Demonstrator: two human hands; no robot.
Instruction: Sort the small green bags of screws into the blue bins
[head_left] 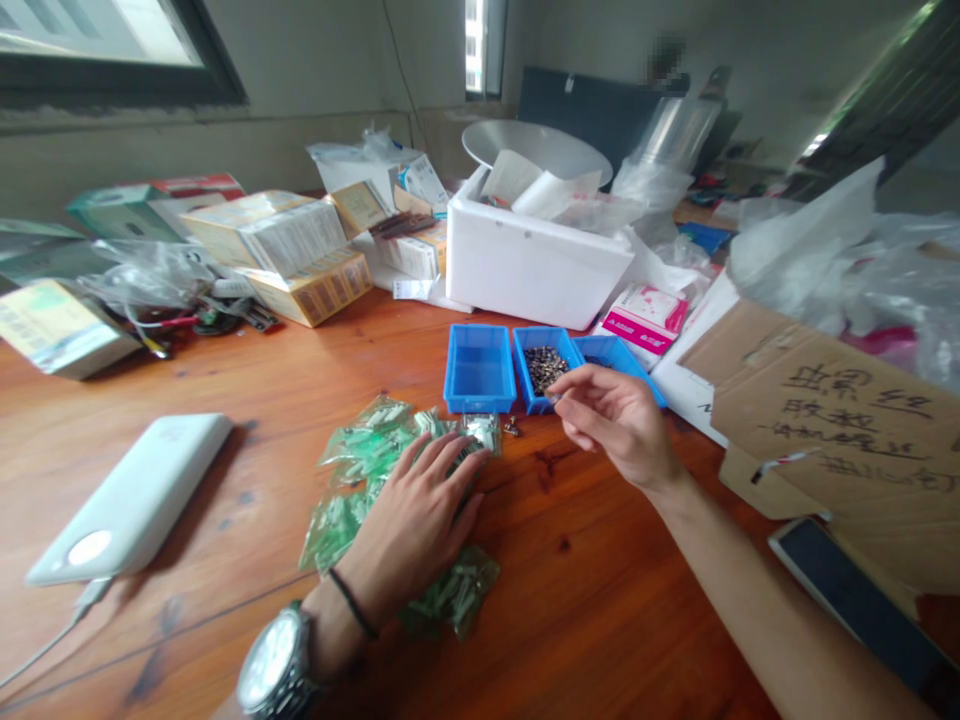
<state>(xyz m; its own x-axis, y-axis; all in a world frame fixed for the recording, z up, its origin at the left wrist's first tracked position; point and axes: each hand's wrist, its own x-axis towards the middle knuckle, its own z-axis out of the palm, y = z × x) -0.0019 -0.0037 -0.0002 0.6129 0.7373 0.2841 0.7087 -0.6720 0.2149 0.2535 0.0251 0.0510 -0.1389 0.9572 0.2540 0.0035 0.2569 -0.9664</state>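
Observation:
My left hand (424,500) lies palm down with its fingers spread over small clear bags of pale green plastic pieces (367,440), and its fingertips reach a bag (481,432) at the pile's far right. Beside the middle blue bin (534,402), my right hand (611,420) is raised with thumb and fingers pinched together. A tiny shiny metal piece (553,398) shows at its fingertips; its exact kind is too small to tell. Small metal parts that look like screws (544,368) fill that bin. A few loose metal parts (511,427) lie in front of it.
Another blue bin (480,370) stands left, and a third bin (619,355) is partly behind my right hand. A white foam box (536,255) stands behind. A power bank (142,500) lies left; a phone (855,600) and cardboard (840,430) lie right. Cartons (300,290) line the back left.

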